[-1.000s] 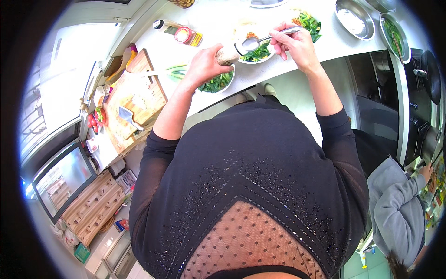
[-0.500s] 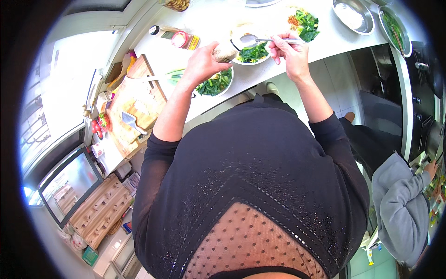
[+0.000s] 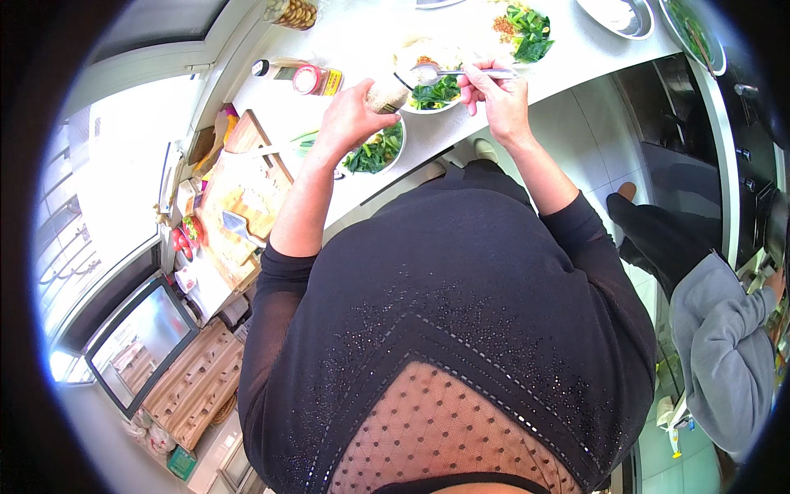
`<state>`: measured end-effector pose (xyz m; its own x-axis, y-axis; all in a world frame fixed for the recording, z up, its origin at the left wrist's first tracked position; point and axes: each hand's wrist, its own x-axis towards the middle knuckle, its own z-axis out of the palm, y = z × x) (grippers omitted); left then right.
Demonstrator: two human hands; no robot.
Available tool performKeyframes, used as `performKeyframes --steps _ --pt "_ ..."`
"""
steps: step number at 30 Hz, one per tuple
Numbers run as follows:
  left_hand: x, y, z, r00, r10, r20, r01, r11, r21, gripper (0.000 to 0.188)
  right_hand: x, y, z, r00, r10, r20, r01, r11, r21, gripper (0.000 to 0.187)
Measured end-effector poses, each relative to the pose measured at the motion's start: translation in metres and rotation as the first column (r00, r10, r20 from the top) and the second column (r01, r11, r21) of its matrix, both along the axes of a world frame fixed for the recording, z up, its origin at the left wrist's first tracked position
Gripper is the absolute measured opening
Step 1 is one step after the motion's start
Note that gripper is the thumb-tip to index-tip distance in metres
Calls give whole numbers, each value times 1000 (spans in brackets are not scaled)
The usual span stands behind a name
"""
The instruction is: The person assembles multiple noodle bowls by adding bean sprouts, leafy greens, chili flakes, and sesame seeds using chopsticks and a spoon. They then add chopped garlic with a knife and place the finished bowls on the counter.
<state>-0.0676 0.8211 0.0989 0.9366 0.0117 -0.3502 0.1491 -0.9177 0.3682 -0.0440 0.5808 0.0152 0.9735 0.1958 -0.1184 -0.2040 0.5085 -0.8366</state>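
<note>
My left hand (image 3: 346,122) grips a clear jar (image 3: 387,95) of pale grains, tipped on its side with its mouth toward the spoon. In my right hand (image 3: 500,100) is a metal spoon (image 3: 426,76), held level by its handle. Its bowl is close to the jar's mouth, above the middle bowl of leafy greens (image 3: 434,94). A second bowl of greens (image 3: 375,154) sits below my left hand, partly hidden by it. Farther right stands a third serving of greens (image 3: 531,37) with reddish-brown bits beside the leaves.
Left of my hands are a red-lidded jar (image 3: 308,80), a black-capped bottle (image 3: 261,67) and a wooden cutting board (image 3: 247,136) with a broad metal blade (image 3: 235,222). A steel bowl (image 3: 646,31) stands at the far right. A person in a grey top (image 3: 728,354) is at the right.
The whole view has shifted slightly, so the counter things appear a little more to the left. Both hands keep their grips, with the spoon still at the jar's mouth.
</note>
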Motion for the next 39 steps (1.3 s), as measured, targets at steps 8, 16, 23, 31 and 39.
performKeyframes --steps 8,16,23,31,39 --pt "-5 9 -16 997 36 73 -29 996 -89 60 3 3 -1 998 -15 -53 18 998 52 14" --pt "-8 13 -25 994 113 1 -111 982 -152 75 10 0 -3 989 -14 -147 28 995 99 14" --pt "-15 18 -34 978 201 50 -178 941 -289 63 28 -8 -17 997 -78 -14 78 997 -12 14" --pt "-26 21 -31 966 232 112 -176 912 -370 57 35 10 -33 995 -57 80 70 983 -170 13" --pt "-36 25 -26 954 269 133 -208 912 -353 59 26 23 -27 987 -2 163 64 924 -376 13"
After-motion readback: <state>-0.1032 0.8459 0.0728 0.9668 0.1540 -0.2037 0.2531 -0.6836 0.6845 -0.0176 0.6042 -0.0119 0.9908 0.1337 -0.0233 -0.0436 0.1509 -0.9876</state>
